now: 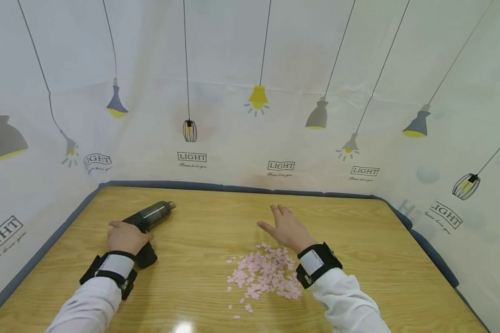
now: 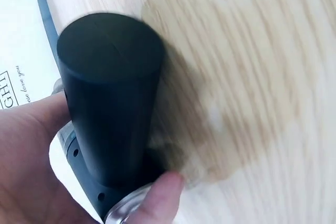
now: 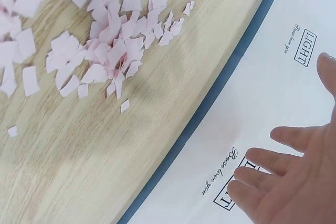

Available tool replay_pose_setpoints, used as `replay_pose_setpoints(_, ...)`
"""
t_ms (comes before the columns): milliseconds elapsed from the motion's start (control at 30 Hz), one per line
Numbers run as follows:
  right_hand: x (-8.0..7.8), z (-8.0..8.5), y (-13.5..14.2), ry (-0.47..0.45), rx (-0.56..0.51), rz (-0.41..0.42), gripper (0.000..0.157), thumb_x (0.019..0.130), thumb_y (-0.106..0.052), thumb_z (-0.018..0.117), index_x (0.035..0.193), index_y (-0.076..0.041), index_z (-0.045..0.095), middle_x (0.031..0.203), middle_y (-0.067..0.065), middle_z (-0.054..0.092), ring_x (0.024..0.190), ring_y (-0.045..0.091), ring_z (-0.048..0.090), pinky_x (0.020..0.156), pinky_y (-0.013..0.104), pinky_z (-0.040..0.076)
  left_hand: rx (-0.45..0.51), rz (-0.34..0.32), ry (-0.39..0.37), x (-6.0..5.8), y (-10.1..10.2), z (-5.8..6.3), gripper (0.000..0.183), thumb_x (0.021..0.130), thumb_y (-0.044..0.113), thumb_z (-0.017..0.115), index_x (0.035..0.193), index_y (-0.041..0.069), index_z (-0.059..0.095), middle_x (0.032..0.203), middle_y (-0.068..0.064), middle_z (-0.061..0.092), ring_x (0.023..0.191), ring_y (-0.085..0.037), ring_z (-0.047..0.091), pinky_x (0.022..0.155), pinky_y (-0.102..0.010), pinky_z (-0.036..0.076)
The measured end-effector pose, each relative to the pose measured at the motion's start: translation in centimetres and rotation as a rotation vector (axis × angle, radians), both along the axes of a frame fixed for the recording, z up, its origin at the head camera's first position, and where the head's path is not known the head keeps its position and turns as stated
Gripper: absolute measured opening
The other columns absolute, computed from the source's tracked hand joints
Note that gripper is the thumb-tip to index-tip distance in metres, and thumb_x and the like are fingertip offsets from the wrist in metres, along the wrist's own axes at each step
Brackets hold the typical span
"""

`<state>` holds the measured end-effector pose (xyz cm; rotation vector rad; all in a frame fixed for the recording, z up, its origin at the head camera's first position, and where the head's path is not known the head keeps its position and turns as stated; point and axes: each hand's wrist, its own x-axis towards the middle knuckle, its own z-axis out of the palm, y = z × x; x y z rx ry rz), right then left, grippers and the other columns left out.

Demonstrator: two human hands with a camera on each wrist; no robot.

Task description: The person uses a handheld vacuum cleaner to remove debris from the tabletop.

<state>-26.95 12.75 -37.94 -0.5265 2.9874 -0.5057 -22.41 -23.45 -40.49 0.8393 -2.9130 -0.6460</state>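
Observation:
My left hand (image 1: 126, 237) grips a black handheld vacuum cleaner (image 1: 150, 217) at the left of the table. Its short nozzle points away and to the right. In the left wrist view the vacuum's thick black handle (image 2: 113, 114) faces the camera, with a thumb and a finger on either side of the body beyond it. To the right, a loose pile of small pink paper scraps (image 1: 260, 270) lies on the table. Just past the pile my right hand (image 1: 289, 229) hovers with straight, spread fingers and holds nothing. The right wrist view shows these fingers (image 3: 286, 137) apart from the scraps.
A wood-grain table (image 1: 208, 222) with a dark blue edge (image 1: 250, 188) lies under everything. White curtain-like sheeting (image 1: 233, 55) printed with hanging lamps encloses its back and sides. A few stray scraps (image 1: 248, 307) lie nearer the front.

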Motion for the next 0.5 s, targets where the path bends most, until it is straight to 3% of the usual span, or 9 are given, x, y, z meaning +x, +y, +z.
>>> replay_pose_setpoints(100,0.0,0.0,0.0,-0.003,-0.003,-0.005,0.075,0.095,-0.054,0.042,0.143,0.001,0.023,0.148,0.027,0.023,0.136,0.041,0.021,0.108,0.054,0.022,0.117,0.04,0.03,0.4,0.4,0.0,0.109,0.078,0.028,0.068,0.128,-0.027,-0.012,0.113,-0.052,0.042,0.103,-0.053,0.05,0.086,-0.054,0.046)
replay_pose_setpoints(233,0.0,-0.1,0.1,-0.002,-0.001,-0.007,0.075,0.095,-0.053,0.042,0.143,0.001,0.024,0.147,0.027,0.024,0.136,0.041,0.021,0.108,0.054,0.023,0.176,0.059,0.043,0.6,0.4,-0.2,0.113,0.078,0.026,0.068,0.129,-0.023,-0.02,0.109,-0.05,0.047,0.096,-0.052,0.055,0.081,-0.053,0.048)
replay_pose_setpoints(333,-0.1,-0.1,0.2,-0.005,0.005,-0.01,0.075,0.095,-0.054,0.041,0.143,0.001,0.023,0.148,0.027,0.024,0.136,0.041,0.021,0.108,0.054,0.023,0.173,0.045,0.029,0.4,0.0,-0.6,0.113,0.079,0.026,0.067,0.128,-0.024,-0.021,0.108,-0.05,0.048,0.096,-0.052,0.055,0.082,-0.054,0.047)
replay_pose_setpoints(500,-0.1,-0.2,0.2,-0.011,0.009,-0.015,0.076,0.095,-0.055,0.04,0.144,0.001,0.023,0.148,0.027,0.023,0.136,0.041,0.02,0.108,0.054,0.023,0.115,-0.043,0.017,0.4,-1.0,-1.1,0.105,0.079,0.02,0.064,0.122,-0.032,-0.017,0.095,-0.048,0.054,0.087,-0.05,0.059,0.08,-0.054,0.048)
